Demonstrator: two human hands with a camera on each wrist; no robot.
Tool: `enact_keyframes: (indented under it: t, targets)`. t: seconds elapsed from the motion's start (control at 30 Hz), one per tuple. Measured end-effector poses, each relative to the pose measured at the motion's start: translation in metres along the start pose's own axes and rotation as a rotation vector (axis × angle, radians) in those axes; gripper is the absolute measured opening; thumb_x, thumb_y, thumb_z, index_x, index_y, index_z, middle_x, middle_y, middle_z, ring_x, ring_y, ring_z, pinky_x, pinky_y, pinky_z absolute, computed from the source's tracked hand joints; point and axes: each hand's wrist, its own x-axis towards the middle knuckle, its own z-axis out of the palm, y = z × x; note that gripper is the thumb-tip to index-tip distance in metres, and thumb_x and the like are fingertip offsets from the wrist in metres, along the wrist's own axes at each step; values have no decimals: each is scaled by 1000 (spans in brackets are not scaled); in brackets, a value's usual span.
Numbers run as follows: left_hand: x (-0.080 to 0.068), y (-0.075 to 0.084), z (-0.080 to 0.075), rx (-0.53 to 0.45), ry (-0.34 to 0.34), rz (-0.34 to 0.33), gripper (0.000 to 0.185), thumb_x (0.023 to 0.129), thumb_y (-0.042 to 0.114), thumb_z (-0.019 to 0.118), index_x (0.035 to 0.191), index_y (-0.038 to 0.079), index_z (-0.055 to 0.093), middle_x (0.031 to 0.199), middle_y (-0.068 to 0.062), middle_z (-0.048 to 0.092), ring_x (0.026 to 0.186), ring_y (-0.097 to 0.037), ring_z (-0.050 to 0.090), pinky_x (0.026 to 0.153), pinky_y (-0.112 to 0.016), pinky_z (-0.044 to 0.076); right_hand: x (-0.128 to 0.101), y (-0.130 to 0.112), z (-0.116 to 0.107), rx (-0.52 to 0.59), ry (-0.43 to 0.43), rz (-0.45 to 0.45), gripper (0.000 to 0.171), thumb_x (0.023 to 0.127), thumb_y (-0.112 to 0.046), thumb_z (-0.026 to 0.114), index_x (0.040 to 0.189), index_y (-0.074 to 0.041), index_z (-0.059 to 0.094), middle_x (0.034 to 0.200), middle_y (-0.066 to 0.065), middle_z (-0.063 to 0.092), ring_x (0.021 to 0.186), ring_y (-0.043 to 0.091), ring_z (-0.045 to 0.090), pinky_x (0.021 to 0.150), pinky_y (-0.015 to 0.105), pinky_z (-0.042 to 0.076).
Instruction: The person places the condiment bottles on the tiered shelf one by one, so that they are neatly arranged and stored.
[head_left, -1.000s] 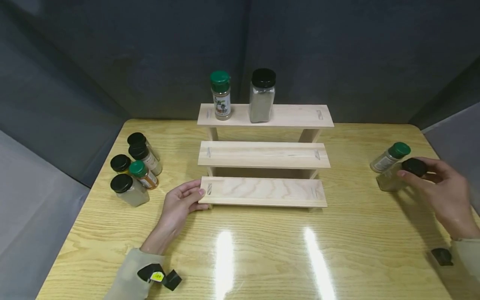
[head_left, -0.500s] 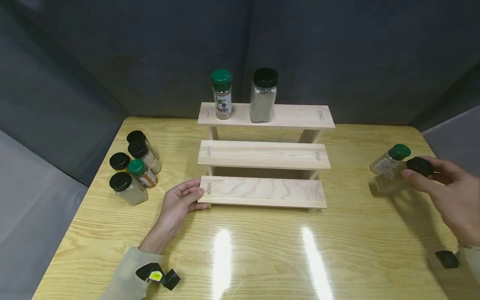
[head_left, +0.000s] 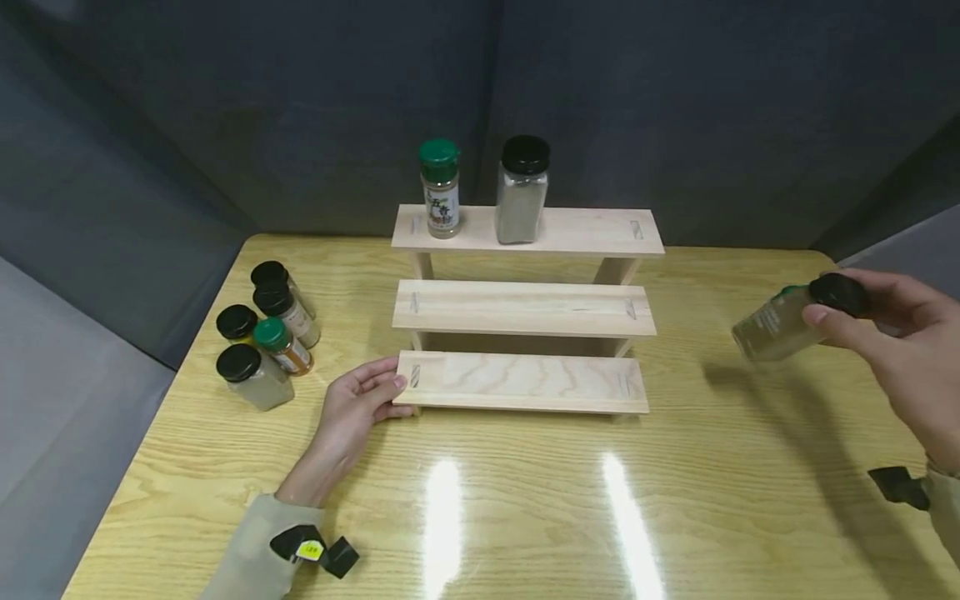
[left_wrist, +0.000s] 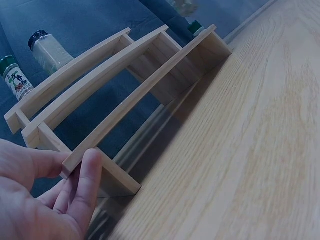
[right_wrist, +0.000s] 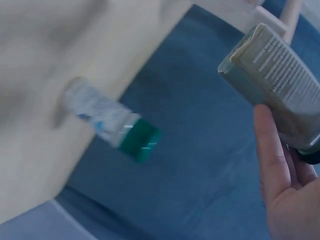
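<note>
My right hand grips a square clear spice jar by its black lid, tilted and raised off the table at the right. Fine printed text shows on its side in the right wrist view. Behind it, a green-capped spice bottle stands on the table, mostly hidden in the head view. My left hand pinches the left end of the lowest board of a three-tier wooden rack. On the top tier stand a green-capped spice bottle and a black-lidded jar.
At the table's left, several spice jars stand close together, among them a black-lidded jar and a green-capped bottle. Dark cloth hangs behind the wooden table. Both lower tiers are bare wood.
My right hand has lifted the black-lidded jar from the table beside the green-capped bottle, and it now covers most of that bottle. My left hand keeps its hold on the rack.
</note>
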Motion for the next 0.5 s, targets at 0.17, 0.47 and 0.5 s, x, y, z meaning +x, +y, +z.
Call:
enact_keyframes:
  t: [0.17,0.47,0.5]
  targets:
    - [0,0,0,-2,-1,3,39,108,-8,62,145,-15,55,111,-14,68,87,-17,75,84,-33,68,13,-25,7,49,-7,-74,45,97,10,75,134,-15,75,118,-14,70,103,2,65,80,6,55]
    - [0,0,0,2,2,0,38,108,-7,62,145,-14,56,111,-14,68,89,-16,75,83,-32,68,38,-74,22,58,-87,-131,43,97,2,81,139,-8,74,121,-8,73,102,7,68,80,9,55]
    - [0,0,0,1,2,-1,38,108,-8,62,145,-14,56,111,-14,68,89,-16,75,83,-32,68,40,-78,23,65,-99,-132,44,97,2,81,139,-7,73,122,-6,73,102,8,68,80,10,55]
